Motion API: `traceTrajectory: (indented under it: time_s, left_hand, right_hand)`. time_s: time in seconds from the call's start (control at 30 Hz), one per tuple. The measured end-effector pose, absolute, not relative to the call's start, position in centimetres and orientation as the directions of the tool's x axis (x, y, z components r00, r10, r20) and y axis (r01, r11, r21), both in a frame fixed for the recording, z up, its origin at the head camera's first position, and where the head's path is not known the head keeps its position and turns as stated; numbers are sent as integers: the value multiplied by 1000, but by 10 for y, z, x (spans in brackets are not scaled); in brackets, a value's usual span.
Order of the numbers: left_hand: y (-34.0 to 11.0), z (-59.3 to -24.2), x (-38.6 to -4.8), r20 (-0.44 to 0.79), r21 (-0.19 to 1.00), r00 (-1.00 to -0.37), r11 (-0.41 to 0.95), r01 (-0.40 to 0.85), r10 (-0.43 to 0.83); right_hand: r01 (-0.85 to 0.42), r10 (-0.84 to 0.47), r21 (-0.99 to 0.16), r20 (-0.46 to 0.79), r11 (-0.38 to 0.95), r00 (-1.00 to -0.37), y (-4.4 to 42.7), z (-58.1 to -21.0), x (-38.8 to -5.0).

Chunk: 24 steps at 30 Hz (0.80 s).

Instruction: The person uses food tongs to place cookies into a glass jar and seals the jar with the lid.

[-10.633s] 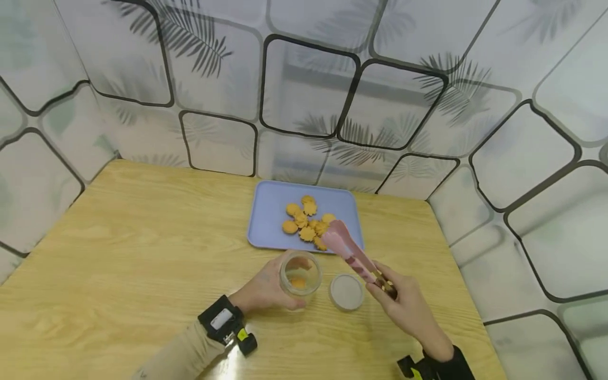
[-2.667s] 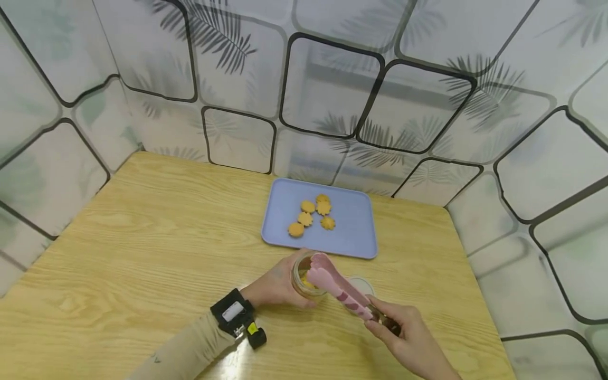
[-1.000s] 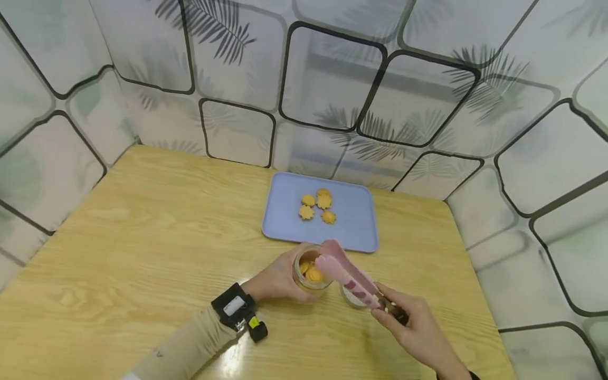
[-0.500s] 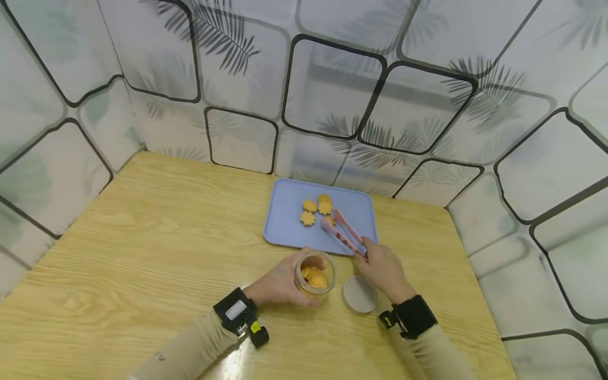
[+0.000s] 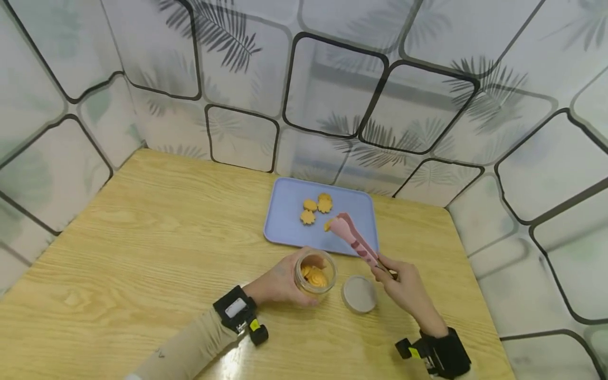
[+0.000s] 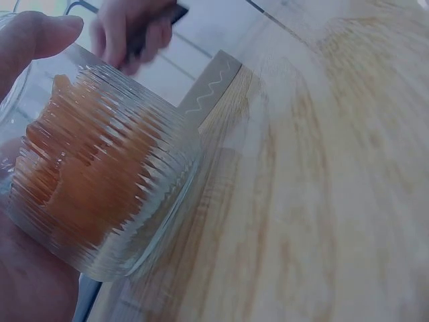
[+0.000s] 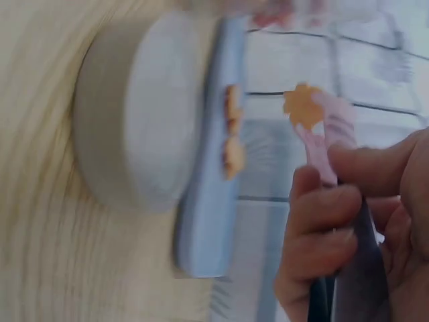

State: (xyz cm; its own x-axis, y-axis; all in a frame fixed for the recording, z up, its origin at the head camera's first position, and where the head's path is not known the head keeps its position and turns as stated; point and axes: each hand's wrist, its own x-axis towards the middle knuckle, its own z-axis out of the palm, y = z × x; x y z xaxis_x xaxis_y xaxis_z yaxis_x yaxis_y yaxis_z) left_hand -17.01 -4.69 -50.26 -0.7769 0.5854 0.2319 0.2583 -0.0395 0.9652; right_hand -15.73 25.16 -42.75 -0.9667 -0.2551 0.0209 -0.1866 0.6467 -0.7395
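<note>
Mid-frame: one blue rectangular tray (image 5: 285, 214) bearing four golden biscuits (image 5: 325, 206), one pink pair of tongs (image 5: 343, 229) gripping another biscuit (image 7: 303, 107); one clear glass jar (image 6: 151, 201); one round grey lid (image 5: 359, 294).

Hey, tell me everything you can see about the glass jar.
The glass jar is clear and round, with fine ribs along its wall and an open mouth. Yellow-orange cookies sit inside. The left hand grips it around the side. It is on the near side of the blue tray, left of the separate pale lid. Whether its base touches the table is unclear.
</note>
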Motion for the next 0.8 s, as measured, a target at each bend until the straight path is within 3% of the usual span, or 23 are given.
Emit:
traceTrajectory:
  time_s: [0.17,0.3,0.43,0.57,0.7,0.8]
  left_hand:
    - [-49,-503,-170,239,961,-774,-26,277,587]
    - [-50,-503,-170,234,961,-778,-15,277,584]
    - [-50,-504,-170,237,964,-776,-42,262,584]
    - [-47,-505,-171,238,964,-771,-47,261,590]
    - [-46,-504,-171,234,965,-771,-48,256,592]
    - [-47,-502,-171,230,968,-771,-61,242,593]
  right_hand:
    - [-237,-401,-858,41,455,-915,261,-408,-115]
    - [-348,-481,-832,113,433,-869,260,-403,-94]
    - [-441,-537,-803,183,402,-824,262,-405,-91]
    - [-417,-598,-842,148,341,-788,271,-402,-102]
    - [-409,-535,-780,114,474,-837,262,-399,-127]
    - [-468,-480,-591,152,656,-864,241,-409,-157]
